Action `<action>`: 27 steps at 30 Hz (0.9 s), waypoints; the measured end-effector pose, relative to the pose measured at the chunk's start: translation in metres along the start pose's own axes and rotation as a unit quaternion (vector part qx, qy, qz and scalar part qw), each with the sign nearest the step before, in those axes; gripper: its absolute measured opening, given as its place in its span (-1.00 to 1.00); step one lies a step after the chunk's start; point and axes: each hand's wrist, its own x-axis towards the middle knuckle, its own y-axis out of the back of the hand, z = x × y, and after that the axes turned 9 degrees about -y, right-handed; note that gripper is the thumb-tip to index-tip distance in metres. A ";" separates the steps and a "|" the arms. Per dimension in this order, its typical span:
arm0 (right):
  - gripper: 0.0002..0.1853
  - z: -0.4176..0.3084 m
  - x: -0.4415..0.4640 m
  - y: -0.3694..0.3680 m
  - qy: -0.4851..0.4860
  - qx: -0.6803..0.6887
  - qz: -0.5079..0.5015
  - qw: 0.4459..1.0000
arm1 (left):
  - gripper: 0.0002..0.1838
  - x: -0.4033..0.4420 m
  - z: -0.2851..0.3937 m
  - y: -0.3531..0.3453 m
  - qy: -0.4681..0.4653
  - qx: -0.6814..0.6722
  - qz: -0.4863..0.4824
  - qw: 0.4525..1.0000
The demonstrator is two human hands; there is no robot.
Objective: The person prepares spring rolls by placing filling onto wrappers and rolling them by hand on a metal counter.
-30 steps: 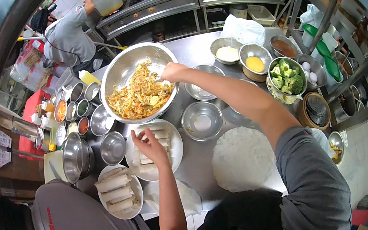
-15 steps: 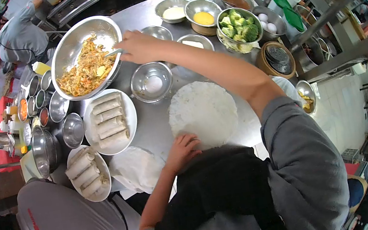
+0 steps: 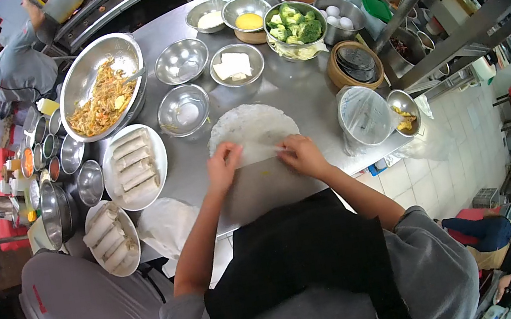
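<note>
In the middle of the frame, a thin round white wrapper (image 3: 253, 125) lies on the steel table (image 3: 314, 98), its near edge drawn into a nearly straight line between the two hands. The left hand (image 3: 224, 166) has its thumb and fingers closed together at the left end of that edge, and the right hand (image 3: 304, 156) holds the other end in a similar pinch; both look to be gripping the sheet itself. Whether the edge is folded over or only lifted cannot be told. The step in hand seems to be working this near edge, with no filling visible on the sheet. The next move seems to call for both pinches to travel together with light, even tension, as so thin a sheet could tear or crease. In the upper left, a large metal bowl (image 3: 67, 99) holds a shredded vegetable mix (image 3: 101, 104), with a utensil resting at its right side. Left of centre, white rolls (image 3: 134, 164) lie in a row on an oval-looking plate (image 3: 160, 149), and nearer the lower left a second plate (image 3: 136, 246) bears more rolls, beside a person in a grey shirt (image 3: 95, 305).
</note>
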 end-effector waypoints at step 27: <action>-0.86 -0.103 0.159 -0.003 0.123 0.101 0.165 0.973 | -0.37 -0.028 -0.007 -0.035 -0.147 0.288 -0.110 0.940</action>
